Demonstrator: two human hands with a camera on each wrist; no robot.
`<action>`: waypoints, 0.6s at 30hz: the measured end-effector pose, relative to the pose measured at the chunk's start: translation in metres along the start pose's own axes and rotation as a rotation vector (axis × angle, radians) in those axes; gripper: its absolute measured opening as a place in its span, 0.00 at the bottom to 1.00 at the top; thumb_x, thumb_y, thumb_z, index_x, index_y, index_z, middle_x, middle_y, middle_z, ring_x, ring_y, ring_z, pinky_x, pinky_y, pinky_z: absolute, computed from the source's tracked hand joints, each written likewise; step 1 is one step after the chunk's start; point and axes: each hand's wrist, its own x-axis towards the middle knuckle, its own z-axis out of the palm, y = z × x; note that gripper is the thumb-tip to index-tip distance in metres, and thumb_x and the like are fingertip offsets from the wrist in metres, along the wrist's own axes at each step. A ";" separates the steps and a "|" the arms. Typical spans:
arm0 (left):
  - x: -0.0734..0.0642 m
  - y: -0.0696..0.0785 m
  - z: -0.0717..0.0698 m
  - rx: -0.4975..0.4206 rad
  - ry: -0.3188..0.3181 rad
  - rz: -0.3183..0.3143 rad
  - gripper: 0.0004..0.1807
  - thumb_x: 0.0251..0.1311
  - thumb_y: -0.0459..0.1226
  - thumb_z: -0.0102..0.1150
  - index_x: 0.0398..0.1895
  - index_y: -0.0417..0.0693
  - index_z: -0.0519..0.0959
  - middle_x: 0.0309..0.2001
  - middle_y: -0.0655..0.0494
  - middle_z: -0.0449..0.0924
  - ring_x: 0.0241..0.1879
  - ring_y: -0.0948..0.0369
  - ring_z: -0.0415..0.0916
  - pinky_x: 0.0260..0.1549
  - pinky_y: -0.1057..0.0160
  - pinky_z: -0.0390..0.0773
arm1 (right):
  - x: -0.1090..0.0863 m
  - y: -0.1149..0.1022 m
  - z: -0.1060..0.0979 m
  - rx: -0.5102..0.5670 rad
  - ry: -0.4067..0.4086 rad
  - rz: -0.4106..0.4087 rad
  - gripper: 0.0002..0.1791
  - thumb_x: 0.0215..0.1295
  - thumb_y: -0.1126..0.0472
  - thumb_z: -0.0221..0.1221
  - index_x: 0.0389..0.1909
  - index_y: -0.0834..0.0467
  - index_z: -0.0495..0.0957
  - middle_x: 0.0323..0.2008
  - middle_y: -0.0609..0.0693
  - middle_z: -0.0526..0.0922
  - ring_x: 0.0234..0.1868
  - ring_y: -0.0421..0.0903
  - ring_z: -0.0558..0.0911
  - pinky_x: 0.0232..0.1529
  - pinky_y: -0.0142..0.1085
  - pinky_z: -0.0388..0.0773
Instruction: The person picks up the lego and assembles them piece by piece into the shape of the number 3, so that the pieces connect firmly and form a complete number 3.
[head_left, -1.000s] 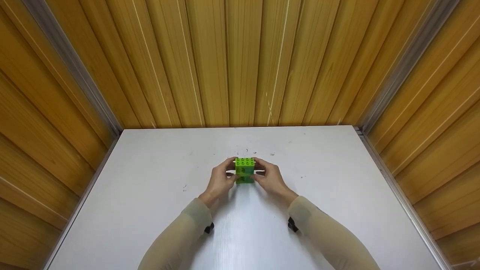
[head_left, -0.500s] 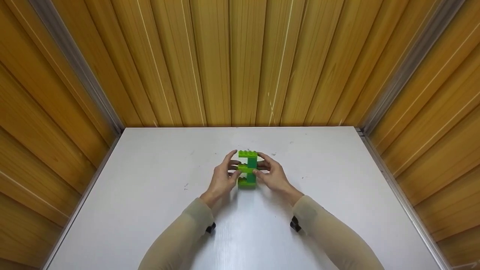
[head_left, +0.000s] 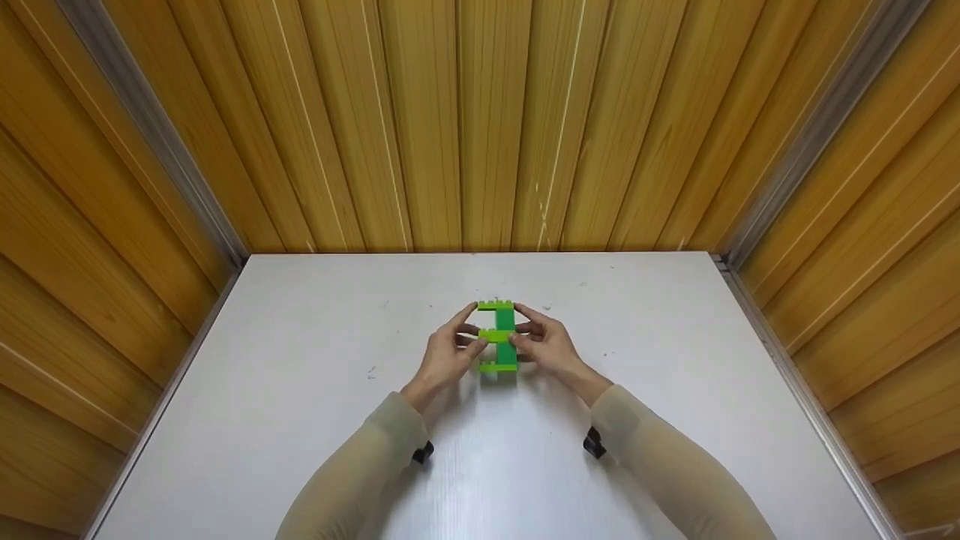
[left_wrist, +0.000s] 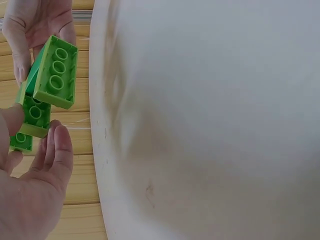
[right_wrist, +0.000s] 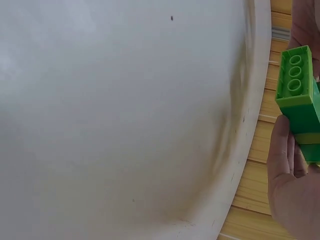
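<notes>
In the head view an assembly of toy building bricks (head_left: 505, 319) is held up between both hands. Three light green bricks stand one above another, joined by darker green bricks on the right, with gaps on the left. My left hand (head_left: 448, 358) grips its left side, thumb at the middle light brick. From the right, my right hand (head_left: 553, 351) holds it, thumb near that same brick. Hollow undersides of light green bricks (left_wrist: 56, 75) face the left wrist camera. In the right wrist view the bottom brick (right_wrist: 295, 75) shows its tubes, and my right palm lies alongside the assembly.
A white table (head_left: 315, 465) with small dark marks lies beneath the hands. Yellow wood-patterned panels (head_left: 487, 127) rise behind it and on both sides, with grey metal strips (head_left: 161, 127) at the corners.
The brick assembly has turned and tilted in both hands: first its studded top and solid side faced the head camera, now its gapped side does. Both hands keep hold of it.
</notes>
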 end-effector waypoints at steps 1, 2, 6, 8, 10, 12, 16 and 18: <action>0.001 0.000 0.000 0.002 0.002 -0.020 0.39 0.80 0.36 0.66 0.90 0.56 0.64 0.64 0.40 0.86 0.58 0.49 0.90 0.60 0.51 0.92 | 0.001 -0.001 0.000 -0.005 -0.001 0.011 0.39 0.81 0.67 0.64 0.88 0.52 0.65 0.64 0.66 0.87 0.52 0.44 0.92 0.53 0.43 0.95; 0.002 0.000 0.000 0.006 0.002 -0.038 0.39 0.80 0.36 0.66 0.90 0.56 0.65 0.63 0.41 0.86 0.57 0.50 0.90 0.58 0.52 0.92 | 0.001 -0.001 -0.001 -0.011 -0.002 0.022 0.39 0.81 0.67 0.65 0.88 0.52 0.66 0.64 0.65 0.87 0.52 0.44 0.92 0.53 0.43 0.95; 0.005 -0.001 0.000 0.022 -0.004 -0.094 0.38 0.80 0.38 0.68 0.89 0.59 0.66 0.60 0.42 0.88 0.55 0.54 0.89 0.55 0.55 0.91 | 0.005 0.001 -0.001 -0.036 -0.002 0.061 0.40 0.79 0.65 0.68 0.87 0.52 0.67 0.63 0.63 0.86 0.50 0.44 0.91 0.52 0.42 0.95; 0.007 -0.002 0.001 0.033 -0.010 -0.099 0.38 0.79 0.38 0.68 0.89 0.57 0.67 0.59 0.42 0.89 0.53 0.55 0.88 0.54 0.56 0.90 | 0.007 0.004 -0.001 -0.039 0.006 0.083 0.40 0.78 0.65 0.69 0.87 0.52 0.67 0.62 0.62 0.85 0.50 0.44 0.90 0.51 0.41 0.95; 0.010 -0.004 0.002 0.032 -0.015 -0.112 0.39 0.79 0.37 0.68 0.89 0.56 0.67 0.57 0.42 0.89 0.51 0.56 0.86 0.53 0.57 0.88 | 0.010 0.006 0.000 -0.049 0.023 0.096 0.39 0.78 0.65 0.69 0.86 0.52 0.69 0.60 0.61 0.85 0.49 0.44 0.89 0.50 0.39 0.95; 0.012 -0.006 0.003 0.027 -0.021 -0.133 0.38 0.79 0.36 0.68 0.89 0.55 0.67 0.56 0.43 0.89 0.50 0.57 0.85 0.50 0.60 0.87 | 0.011 0.008 0.001 -0.066 0.048 0.105 0.38 0.77 0.65 0.70 0.84 0.53 0.71 0.58 0.60 0.85 0.47 0.44 0.88 0.48 0.36 0.93; 0.016 -0.009 0.006 -0.003 -0.022 -0.215 0.39 0.79 0.36 0.68 0.88 0.59 0.67 0.57 0.44 0.88 0.50 0.57 0.83 0.45 0.64 0.85 | 0.014 0.010 0.004 -0.121 0.087 0.108 0.36 0.75 0.65 0.71 0.82 0.55 0.75 0.54 0.59 0.86 0.47 0.45 0.86 0.45 0.32 0.88; 0.017 -0.009 0.007 -0.010 -0.016 -0.245 0.38 0.78 0.35 0.68 0.88 0.59 0.68 0.57 0.44 0.87 0.50 0.57 0.84 0.45 0.65 0.87 | 0.015 0.009 0.005 -0.141 0.092 0.111 0.36 0.75 0.64 0.71 0.81 0.56 0.75 0.54 0.59 0.86 0.48 0.45 0.85 0.45 0.32 0.88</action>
